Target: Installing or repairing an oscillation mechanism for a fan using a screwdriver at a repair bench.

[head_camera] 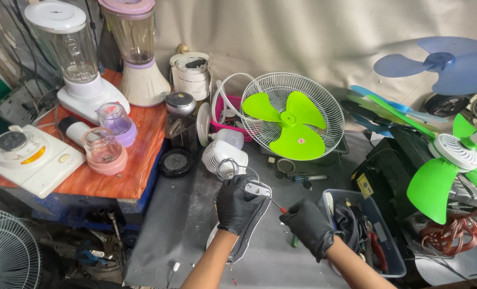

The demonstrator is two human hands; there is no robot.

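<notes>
the white fan stand piece [255, 194], a smooth moulded plastic part with a grey edge, sits upright on the dull grey mat [179, 225] in front of the person, just below the ribbed white fan motor housing [222, 155] and its looped cord; the left hand [238, 206], in a matte black glove, is wrapped closed around this piece, fingers curled over its top; the right hand [308, 225], gloved the same, is clenched around the handle of a thin screwdriver [276, 205], whose slim metal shaft with a red collar points left and up and meets the white piece near its upper right edge; just beside the right hand stands a translucent grey plastic bin [380, 230] full of dark tools and red-handled pliers; behind the hands leans a round white wire fan guard [324, 107] with a glossy lime-green three-blade fan blade [289, 123] in front of it; to the left, a wood-grain tabletop [142, 155] carries clear blender jars on white bases, small pink and lilac grinder cups, and a flat white base unit; on the right lie more green and blue blades and a coil of reddish-brown cable [455, 233].
</notes>
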